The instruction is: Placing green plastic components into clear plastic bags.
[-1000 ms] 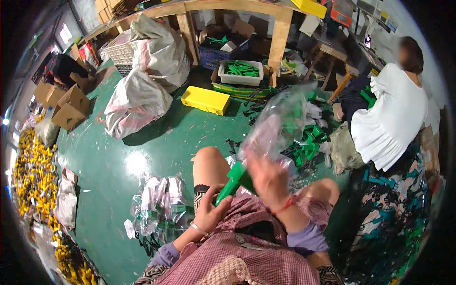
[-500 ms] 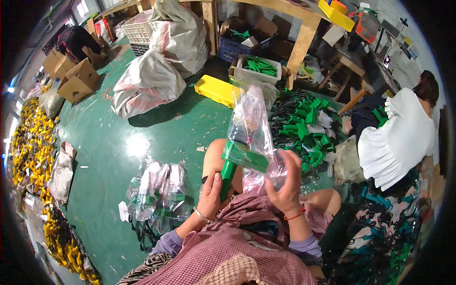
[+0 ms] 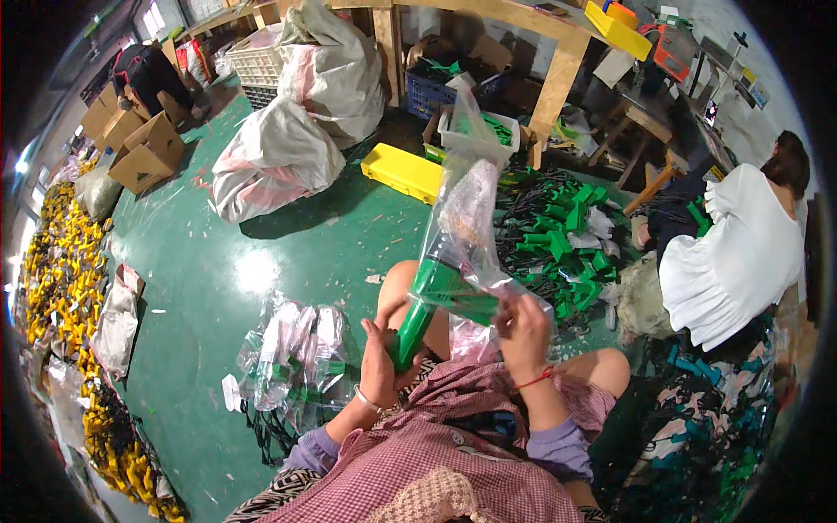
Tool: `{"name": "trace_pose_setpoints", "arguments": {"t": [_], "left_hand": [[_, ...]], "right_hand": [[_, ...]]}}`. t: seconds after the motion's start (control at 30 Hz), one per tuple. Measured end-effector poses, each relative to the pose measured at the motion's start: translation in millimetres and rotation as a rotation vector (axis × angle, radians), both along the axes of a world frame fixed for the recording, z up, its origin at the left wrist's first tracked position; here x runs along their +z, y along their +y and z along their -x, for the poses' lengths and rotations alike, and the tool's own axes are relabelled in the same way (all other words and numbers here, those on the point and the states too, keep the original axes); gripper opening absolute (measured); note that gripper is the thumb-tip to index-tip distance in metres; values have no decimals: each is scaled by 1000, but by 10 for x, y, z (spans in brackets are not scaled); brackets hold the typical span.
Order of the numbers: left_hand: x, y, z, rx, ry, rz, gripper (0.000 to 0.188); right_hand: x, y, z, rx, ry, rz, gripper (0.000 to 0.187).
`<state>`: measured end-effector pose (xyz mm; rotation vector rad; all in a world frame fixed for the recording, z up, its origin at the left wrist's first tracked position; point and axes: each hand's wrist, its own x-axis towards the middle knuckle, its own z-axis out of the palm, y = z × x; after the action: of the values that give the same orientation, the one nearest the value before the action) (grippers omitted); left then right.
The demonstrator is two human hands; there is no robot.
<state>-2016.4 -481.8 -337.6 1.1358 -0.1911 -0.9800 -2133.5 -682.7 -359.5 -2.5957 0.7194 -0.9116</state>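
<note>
In front of my lap a green pistol-shaped tool (image 3: 417, 327) is partly inside a clear plastic bag (image 3: 471, 205). Its handle points down toward me and rests in my left hand (image 3: 384, 357), whose fingers are round the far side and whose thumb stands off. My right hand (image 3: 526, 336) pinches the edge of the bag beside the tool's green side part. The bag rises past the tool, with crumpled film inside its upper end. On the floor to my left lies a pile of bagged green tools (image 3: 301, 353) with dark cords.
Loose green tools (image 3: 562, 235) lie heaped ahead right. A yellow case (image 3: 401, 172) and white sacks (image 3: 275, 161) stand ahead. Yellow tools (image 3: 65, 288) line the far left. A person in white (image 3: 728, 253) sits at the right; another bends over cardboard boxes (image 3: 146, 155).
My left thumb has lifted off the handle and its fingers have opened somewhat. My right fingers have closed on the bag's edge. The bag's top reaches higher, with the tool deeper in it.
</note>
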Motion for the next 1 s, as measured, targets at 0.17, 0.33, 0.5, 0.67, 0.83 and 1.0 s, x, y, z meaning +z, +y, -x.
{"name": "trace_pose_setpoints", "arguments": {"t": [0.17,0.33,0.5,0.67,0.83,1.0], "left_hand": [[-99,-165,-167,351,-344,28,73],[4,257,-185,172,-463,-114,45],[71,447,-104,-116,-453,-30,56],[93,523,56,-190,-162,120,66],[-50,783,-388,204,126,1,63],[-920,1725,-1141,526,203,-288,55]], "right_hand": [[174,978,176,722,-21,-16,17],[72,290,256,510,137,-1007,12],[-50,-325,-308,103,-588,-1707,52],[120,-283,-837,28,-709,-1668,62],[-738,-601,-836,142,-482,-1718,47],[-2586,-968,-3,-249,-215,-1629,36]]}}
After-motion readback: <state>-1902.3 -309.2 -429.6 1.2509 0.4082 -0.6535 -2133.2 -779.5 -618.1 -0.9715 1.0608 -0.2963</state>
